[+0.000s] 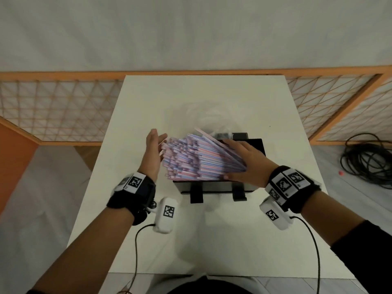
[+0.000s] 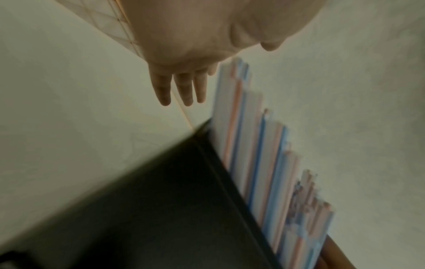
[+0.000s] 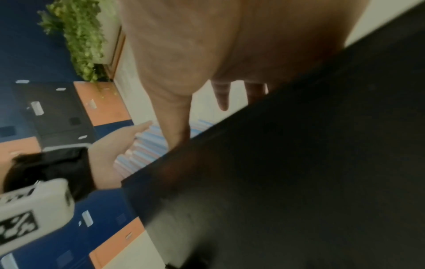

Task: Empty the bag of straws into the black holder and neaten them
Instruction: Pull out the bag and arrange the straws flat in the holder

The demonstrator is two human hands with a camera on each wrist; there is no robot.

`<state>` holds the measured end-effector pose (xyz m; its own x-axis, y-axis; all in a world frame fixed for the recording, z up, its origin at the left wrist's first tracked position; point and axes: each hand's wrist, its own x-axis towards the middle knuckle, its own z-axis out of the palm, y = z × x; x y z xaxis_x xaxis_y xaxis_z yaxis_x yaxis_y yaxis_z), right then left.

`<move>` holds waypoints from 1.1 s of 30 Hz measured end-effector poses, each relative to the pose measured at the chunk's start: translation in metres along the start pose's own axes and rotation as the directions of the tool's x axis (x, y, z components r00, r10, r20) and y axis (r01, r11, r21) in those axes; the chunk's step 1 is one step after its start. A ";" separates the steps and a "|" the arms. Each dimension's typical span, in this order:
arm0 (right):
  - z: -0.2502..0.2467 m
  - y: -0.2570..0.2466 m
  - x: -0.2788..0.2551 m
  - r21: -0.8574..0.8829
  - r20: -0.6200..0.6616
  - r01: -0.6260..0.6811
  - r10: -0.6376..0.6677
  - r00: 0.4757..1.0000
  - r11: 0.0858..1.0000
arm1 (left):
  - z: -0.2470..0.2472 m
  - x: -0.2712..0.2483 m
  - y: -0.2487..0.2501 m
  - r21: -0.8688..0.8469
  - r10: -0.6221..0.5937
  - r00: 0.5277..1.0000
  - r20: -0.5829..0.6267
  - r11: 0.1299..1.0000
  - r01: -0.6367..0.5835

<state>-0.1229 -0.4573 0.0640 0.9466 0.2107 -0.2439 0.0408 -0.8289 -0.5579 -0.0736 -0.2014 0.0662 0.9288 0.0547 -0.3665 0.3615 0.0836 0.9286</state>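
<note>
A thick bundle of red, blue and white striped straws (image 1: 197,160) lies slanted in the black holder (image 1: 254,145) on the white table (image 1: 212,96), its left ends jutting out unevenly. My left hand (image 1: 153,149) stands edge-up with straight fingers, its palm against the straws' left ends. My right hand (image 1: 239,162) lies flat with spread fingers on the right part of the bundle. In the left wrist view the straws (image 2: 260,163) rise in steps from the holder (image 2: 161,209). The clear empty bag (image 1: 212,119) lies behind the holder.
An orange-framed lattice fence (image 1: 53,107) runs behind and beside the table. A coil of black cable (image 1: 369,162) lies on the floor at the right. Two black feet (image 1: 196,194) of the holder point toward me.
</note>
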 end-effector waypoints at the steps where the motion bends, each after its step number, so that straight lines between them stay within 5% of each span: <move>1: -0.002 0.000 0.000 0.042 0.032 -0.038 0.036 0.999 0.998 | -0.002 -0.001 -0.002 -0.027 -0.022 1.000 0.011 0.999 0.022; 5: 0.004 -0.007 0.005 0.048 0.061 -0.046 0.043 0.997 0.998 | 0.004 -0.010 -0.014 0.065 -0.130 0.971 0.202 0.991 0.119; 8: 0.019 -0.011 0.003 -0.028 0.062 -0.018 0.020 0.998 0.999 | 0.003 -0.013 -0.016 0.132 -0.158 0.966 0.203 0.982 0.133; 11: 0.018 -0.016 -0.002 -0.034 0.066 0.018 -0.016 0.998 0.999 | 0.000 -0.012 -0.008 0.308 -0.009 0.989 0.146 0.951 -0.037; 14: 0.003 -0.022 -0.001 -0.040 0.039 0.029 -0.027 0.999 0.999 | -0.005 -0.018 0.013 0.451 0.245 0.959 0.141 0.846 -0.282; 18: 0.001 -0.030 0.003 -0.088 0.047 0.059 -0.055 0.997 0.994 | 0.009 -0.049 0.052 0.645 0.483 0.776 0.407 0.449 -0.618; 22: 0.004 -0.034 0.002 -0.190 0.073 0.042 -0.029 0.997 0.981 | 0.045 -0.089 0.066 0.646 0.310 0.630 0.712 0.062 -0.761; 27: -0.029 -0.023 -0.028 -0.133 -0.047 0.064 -0.071 0.996 0.989 | 0.071 -0.094 0.032 0.561 -0.066 0.629 0.774 -0.389 -0.731; 30: -0.032 -0.017 -0.047 -0.170 0.013 0.056 -0.055 0.998 0.984 | 0.090 -0.090 0.010 0.439 -0.184 0.619 0.764 -0.555 -0.707; 33: -0.019 -0.012 -0.062 -0.164 0.034 0.020 -0.015 0.999 0.986 | 0.095 -0.078 -0.004 0.419 -0.226 0.686 0.692 -0.648 -0.636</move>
<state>-0.1758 -0.4706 0.1006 0.9346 0.2405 -0.2619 0.1121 -0.8982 -0.4251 -0.1395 -0.3009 0.0967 0.6116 -0.6695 -0.4214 -0.7909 -0.5057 -0.3445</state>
